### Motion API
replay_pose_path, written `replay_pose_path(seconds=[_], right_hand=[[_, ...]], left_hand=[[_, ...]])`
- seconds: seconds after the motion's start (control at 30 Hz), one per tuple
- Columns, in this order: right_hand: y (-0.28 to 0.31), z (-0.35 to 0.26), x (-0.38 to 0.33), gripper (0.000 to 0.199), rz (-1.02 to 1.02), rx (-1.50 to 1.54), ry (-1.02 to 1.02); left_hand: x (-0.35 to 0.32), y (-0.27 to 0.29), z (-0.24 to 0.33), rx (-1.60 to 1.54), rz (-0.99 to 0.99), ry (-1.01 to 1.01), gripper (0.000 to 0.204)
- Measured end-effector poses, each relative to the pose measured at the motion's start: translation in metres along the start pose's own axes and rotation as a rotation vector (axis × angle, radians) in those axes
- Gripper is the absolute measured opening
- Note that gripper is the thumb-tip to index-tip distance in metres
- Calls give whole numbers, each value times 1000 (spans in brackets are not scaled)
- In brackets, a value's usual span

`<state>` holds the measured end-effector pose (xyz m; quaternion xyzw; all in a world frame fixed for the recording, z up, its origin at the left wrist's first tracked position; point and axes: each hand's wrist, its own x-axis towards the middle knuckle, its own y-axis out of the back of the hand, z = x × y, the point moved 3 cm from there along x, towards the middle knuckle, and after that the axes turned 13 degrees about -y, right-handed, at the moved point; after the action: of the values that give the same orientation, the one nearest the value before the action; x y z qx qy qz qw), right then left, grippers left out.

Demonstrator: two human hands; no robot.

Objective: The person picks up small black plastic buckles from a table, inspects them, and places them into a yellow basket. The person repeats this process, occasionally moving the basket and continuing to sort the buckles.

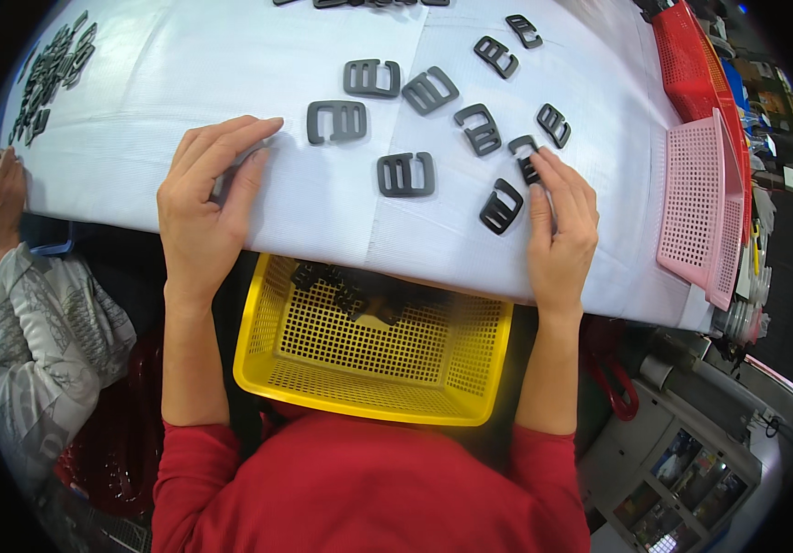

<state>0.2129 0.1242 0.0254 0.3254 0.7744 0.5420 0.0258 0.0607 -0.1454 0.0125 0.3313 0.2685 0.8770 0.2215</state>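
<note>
Head view: the right grip [564,207] has its fingertips at the right side of a black buckle [526,170] on the white-covered table [313,221]. Its thumb stands apart from the fingers, near the lower end of that buckle; whether the part is pinched or merely touched cannot be told. The left grip [207,184] is spread, thumb and forefinger tips apart, above the table; a grey buckle [350,122] lies to its right, not touching.

Caution: a second black buckle [501,206] lies just left of the right thumb. A careless sweep of the right grip could catch it, because the two parts are close. The yellow basket [369,412] sits below and between both grips, at the table edge; a part dragged short of its rim could drop to the floor. A hold on one fingertip alone could let the slim frame slip.

Visibility limits: the right fingers cover part of the touched buckle. A dark patch inside the left grip may be shadow or a part. The dark pieces [346,290] in the basket are shaded. Buckles far ahead of the grips are cut off at the upper edge.
</note>
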Motion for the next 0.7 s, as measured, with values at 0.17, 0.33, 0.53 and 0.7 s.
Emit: replay_pose_path(seconds=[0.17, 0.33, 0.53, 0.7], right_hand=[[5, -12, -16, 20, -43, 43, 24], [6, -24, -33, 20, -79, 260, -45], [-1, -10, -36, 22, -7, 371, -135], [1, -19, -34, 25, -17, 245, -20]], left_hand=[[1, -4, -1, 81, 43, -80, 25], [2, -4, -2, 112, 17, -120, 27], [22, -12, 5, 138, -70, -151, 28], [26, -29, 21, 58, -190, -166, 28]])
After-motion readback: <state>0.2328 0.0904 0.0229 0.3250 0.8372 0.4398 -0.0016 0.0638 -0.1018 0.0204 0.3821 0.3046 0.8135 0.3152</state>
